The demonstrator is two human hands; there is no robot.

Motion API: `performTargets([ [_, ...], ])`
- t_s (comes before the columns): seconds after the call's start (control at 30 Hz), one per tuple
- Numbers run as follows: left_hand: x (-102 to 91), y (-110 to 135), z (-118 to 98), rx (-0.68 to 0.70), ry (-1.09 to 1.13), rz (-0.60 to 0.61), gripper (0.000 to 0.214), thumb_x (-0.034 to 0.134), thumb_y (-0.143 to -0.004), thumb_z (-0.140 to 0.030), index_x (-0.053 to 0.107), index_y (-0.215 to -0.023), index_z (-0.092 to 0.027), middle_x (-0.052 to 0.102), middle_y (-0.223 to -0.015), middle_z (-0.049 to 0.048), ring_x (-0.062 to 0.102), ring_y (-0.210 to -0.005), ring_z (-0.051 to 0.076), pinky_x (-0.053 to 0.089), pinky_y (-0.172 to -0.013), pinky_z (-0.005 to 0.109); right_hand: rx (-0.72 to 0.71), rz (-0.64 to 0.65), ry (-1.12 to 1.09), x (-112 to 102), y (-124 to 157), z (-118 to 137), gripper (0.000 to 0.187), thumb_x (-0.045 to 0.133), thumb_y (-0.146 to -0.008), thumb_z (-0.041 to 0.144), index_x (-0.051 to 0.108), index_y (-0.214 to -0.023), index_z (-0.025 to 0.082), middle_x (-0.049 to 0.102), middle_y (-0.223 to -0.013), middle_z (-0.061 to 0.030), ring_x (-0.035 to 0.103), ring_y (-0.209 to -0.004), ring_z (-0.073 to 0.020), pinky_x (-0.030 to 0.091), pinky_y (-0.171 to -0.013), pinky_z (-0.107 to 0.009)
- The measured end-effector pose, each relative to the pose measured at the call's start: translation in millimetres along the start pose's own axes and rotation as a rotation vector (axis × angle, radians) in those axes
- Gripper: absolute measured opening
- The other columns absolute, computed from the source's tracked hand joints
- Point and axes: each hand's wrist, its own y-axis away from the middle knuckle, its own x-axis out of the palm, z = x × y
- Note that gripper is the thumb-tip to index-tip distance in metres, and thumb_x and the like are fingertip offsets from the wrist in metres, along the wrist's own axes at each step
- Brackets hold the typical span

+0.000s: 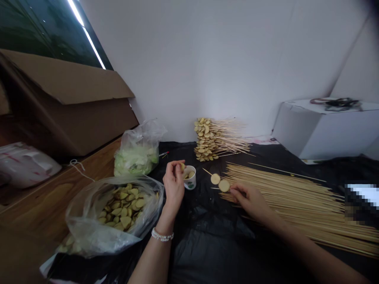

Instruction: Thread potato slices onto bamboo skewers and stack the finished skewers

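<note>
My left hand (174,182) is raised over the black sheet, fingers pinched on a potato slice (182,167) just beside a small paper cup (190,178) that holds more slices. My right hand (250,199) grips a bamboo skewer (207,172) that carries two potato slices (219,182), its tip pointing left toward the cup. The right hand rests on the near edge of a wide pile of bare skewers (296,197).
A clear bag of potato slices (124,205) lies open at the left, a bag of greens (137,157) behind it. A stack of loaded skewers (214,138) sits by the wall. A cardboard box (74,102) stands left, a white box (325,130) right.
</note>
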Motion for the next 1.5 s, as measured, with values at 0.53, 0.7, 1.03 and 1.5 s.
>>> performTargets([
  [0.53, 10.8, 6, -3, -0.554, 0.802, 0.205, 0.023, 0.078, -0.067, -0.029, 0.064, -0.076, -0.013, 0.067, -0.077, 0.0028, 0.055, -0.057, 0.004, 0.042, -0.051, 0.014, -0.115, 0.038, -0.078, -10, 4, 17, 0.022, 0.049, -0.086, 0.032, 0.065, -0.079, 0.02, 0.06, -0.063, 0.0002, 0.054, -0.061, -0.0151, 0.038, -0.058, -0.026],
  [0.7, 12.6, 8, -1, -0.593, 0.848, 0.196, 0.023, 0.08, -0.064, -0.027, 0.067, -0.075, -0.012, 0.062, -0.07, -0.0001, 0.051, -0.054, 0.002, 0.039, -0.048, 0.011, -0.126, 0.033, -0.071, -10, 5, 16, 0.024, 0.049, -0.087, 0.033, 0.066, -0.08, 0.019, 0.06, -0.064, 0.0, 0.054, -0.061, -0.0147, 0.038, -0.057, -0.026],
  [1.03, 14.7, 9, -4, -0.612, 0.834, 0.187, 0.023, 0.081, -0.063, -0.027, 0.068, -0.074, -0.012, 0.061, -0.069, -0.0003, 0.05, -0.052, 0.002, 0.04, -0.047, 0.012, -0.126, 0.038, -0.059, -8, 4, 13, 0.024, 0.049, -0.087, 0.033, 0.067, -0.081, 0.02, 0.062, -0.064, -0.0005, 0.056, -0.061, -0.0151, 0.04, -0.058, -0.026],
  [1.5, 15.3, 11, -3, -0.55, 0.645, 0.148, 0.027, 0.082, -0.059, -0.032, 0.069, -0.072, -0.012, 0.06, -0.056, -0.0004, 0.049, -0.049, 0.004, 0.038, -0.049, 0.015, -0.125, 0.045, -0.022, -7, 6, 12, 0.025, 0.047, -0.088, 0.029, 0.066, -0.074, 0.02, 0.063, -0.06, 0.0003, 0.057, -0.058, -0.0149, 0.04, -0.056, -0.025],
])
